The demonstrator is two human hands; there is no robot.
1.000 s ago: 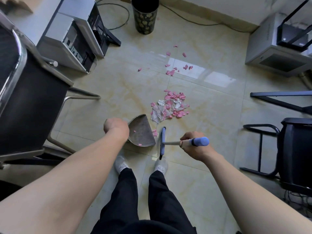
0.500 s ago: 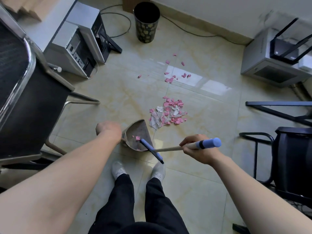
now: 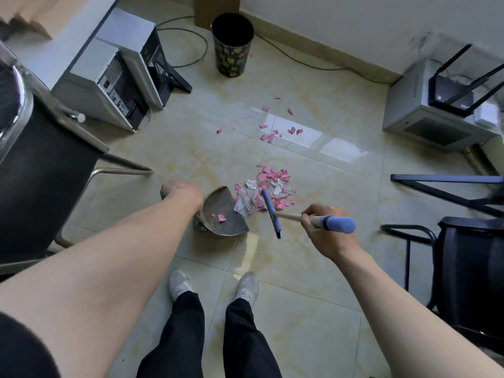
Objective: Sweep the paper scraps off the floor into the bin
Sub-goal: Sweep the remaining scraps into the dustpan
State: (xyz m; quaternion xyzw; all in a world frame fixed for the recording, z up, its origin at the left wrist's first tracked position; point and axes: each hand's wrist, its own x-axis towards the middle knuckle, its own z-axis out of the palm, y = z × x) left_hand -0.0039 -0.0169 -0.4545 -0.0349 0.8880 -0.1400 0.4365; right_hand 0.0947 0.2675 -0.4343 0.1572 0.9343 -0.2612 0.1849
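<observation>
At left, the left hand [image 3: 181, 192] curls over the handle of a metal dustpan [image 3: 223, 214] resting on the floor [image 3: 191, 148], a few pink bits inside. Just right of it lies the main pile of paper scraps [image 3: 272, 177]. The brush head [image 3: 270, 212], over the pan half a second ago, now sits on the pile, its handle gripped by the right hand [image 3: 327, 233]. Another stroke seems due. Stray scraps [image 3: 268, 137] and the bin [image 3: 231, 45] lie farther off.

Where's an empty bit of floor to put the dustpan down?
Bare tile lies between the white shoes and the black chair on the right, and between the grey computer cases and the heap of pink paper scraps. It is crowded around the grey metal dustpan and blue-headed broom.
</observation>
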